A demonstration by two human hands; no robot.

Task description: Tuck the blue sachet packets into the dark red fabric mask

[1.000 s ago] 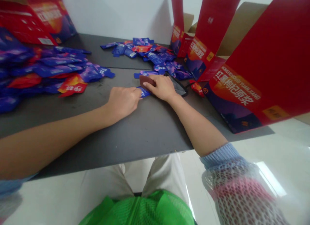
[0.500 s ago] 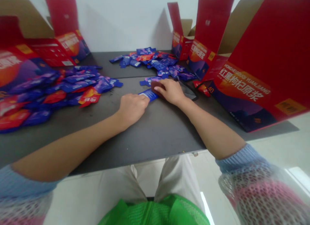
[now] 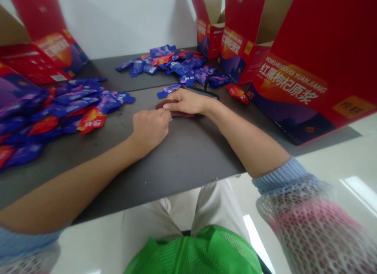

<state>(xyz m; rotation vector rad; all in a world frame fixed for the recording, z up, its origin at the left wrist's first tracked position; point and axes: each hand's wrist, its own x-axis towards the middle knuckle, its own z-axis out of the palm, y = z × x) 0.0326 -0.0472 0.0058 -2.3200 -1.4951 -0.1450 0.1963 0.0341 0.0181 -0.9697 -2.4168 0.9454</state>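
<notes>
Here the left hand pinches a mostly hidden packet, the right hand at its two o'clock clasping a brown pad.

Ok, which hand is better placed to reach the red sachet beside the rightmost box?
Probably the right hand: it's nearer the red sachet, while the left hand sits farther away. The right does hold a brown object, though.

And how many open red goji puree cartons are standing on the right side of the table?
3 in view: the nearest carton, the middle carton beyond it, and the farthest carton by the wall. Others could be hidden behind them.
</notes>
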